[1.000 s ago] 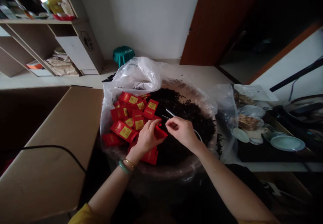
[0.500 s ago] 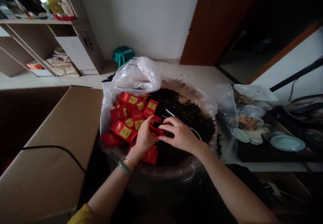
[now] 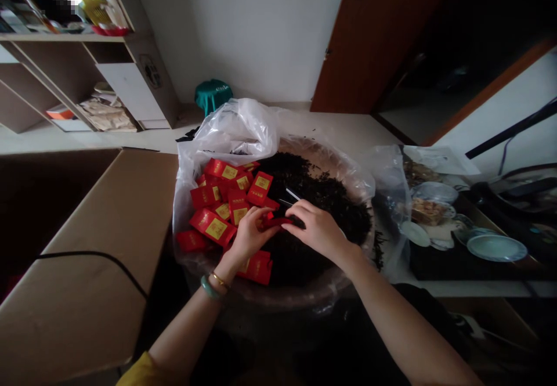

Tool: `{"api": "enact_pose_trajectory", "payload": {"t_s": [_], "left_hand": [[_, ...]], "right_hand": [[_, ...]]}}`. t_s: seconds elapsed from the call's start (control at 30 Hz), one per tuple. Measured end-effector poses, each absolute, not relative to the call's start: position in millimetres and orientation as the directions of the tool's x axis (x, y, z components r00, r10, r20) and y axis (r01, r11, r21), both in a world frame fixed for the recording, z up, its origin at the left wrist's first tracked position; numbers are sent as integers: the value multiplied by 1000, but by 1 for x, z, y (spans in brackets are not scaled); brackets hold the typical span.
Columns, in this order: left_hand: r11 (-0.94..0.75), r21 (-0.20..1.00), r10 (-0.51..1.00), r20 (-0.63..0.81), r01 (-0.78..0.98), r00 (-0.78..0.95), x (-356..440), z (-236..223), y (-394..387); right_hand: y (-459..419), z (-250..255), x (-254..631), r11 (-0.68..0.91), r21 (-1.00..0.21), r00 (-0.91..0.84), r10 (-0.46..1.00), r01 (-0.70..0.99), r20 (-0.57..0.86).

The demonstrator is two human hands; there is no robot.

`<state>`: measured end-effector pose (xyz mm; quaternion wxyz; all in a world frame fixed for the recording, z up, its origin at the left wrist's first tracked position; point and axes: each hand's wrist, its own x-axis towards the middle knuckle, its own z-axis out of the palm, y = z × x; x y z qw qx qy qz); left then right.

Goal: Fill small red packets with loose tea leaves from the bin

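A wide round basket (image 3: 304, 296) lined with clear plastic holds a heap of dark loose tea leaves (image 3: 322, 194) on the right and several small red boxes with gold labels (image 3: 226, 197) on the left. My left hand (image 3: 248, 235) and my right hand (image 3: 317, 226) meet over the middle of the basket. Both pinch the same small red box (image 3: 278, 221), which lies between their fingertips just above the leaves. A white scoop handle (image 3: 292, 194) sticks out of the leaves behind my right hand.
A large open cardboard box (image 3: 87, 246) with a black cable across it stands at the left. A dark tea tray with plates and bowls (image 3: 461, 223) sits at the right. Shelves (image 3: 69, 61) and a brown door (image 3: 369, 32) lie behind.
My right hand came from holding a pinch above the leaves to the red box held by my left hand, and both hands now grip that box, turned flatter.
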<state>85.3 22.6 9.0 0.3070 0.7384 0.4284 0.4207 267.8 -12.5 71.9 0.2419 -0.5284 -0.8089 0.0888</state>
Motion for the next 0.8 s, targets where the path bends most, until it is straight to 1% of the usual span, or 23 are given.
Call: {"api": "enact_pose_trajectory", "payload": {"t_s": [0.1,0.2,0.3,0.37,0.43,0.5,0.57,0.6,0.67,0.73,0.8], "left_hand": [[-435,830,884,320,348,342,88,8,20],[-451,820,864,302,352,403,89,7,17],[-456,831,841,286,319,459,87,11,18],[-411,875,842,258,254,473,85,14,19],[-278,945,873,172,174,457,83,18,20],[-95,991,899,46,92,435,81,21,21],[39,998,904,-53,41,424,80,23,20],[63,997,907,-71,33,416,80,24,20],[38,998,924,-51,42,379,80,26,20],[-18,998,940,-5,63,341,79,26,20],[-44,997,946,21,65,323,80,27,21]], "right_hand": [[-12,68,266,427,-311,-388,904,849,180],[-11,60,263,432,-306,-425,900,848,94],[-9,56,263,449,-377,-445,890,810,101],[-8,57,265,472,-426,-458,878,772,142],[-8,60,268,498,-481,-448,866,722,224],[-9,64,269,506,-547,-396,862,666,316],[-9,65,268,487,-615,-320,873,620,369],[-8,65,267,467,-648,-280,883,602,376],[-7,63,265,399,-724,-188,915,563,357],[-5,60,264,312,-800,-117,948,513,295],[-3,58,265,251,-839,-111,968,482,225]]}}
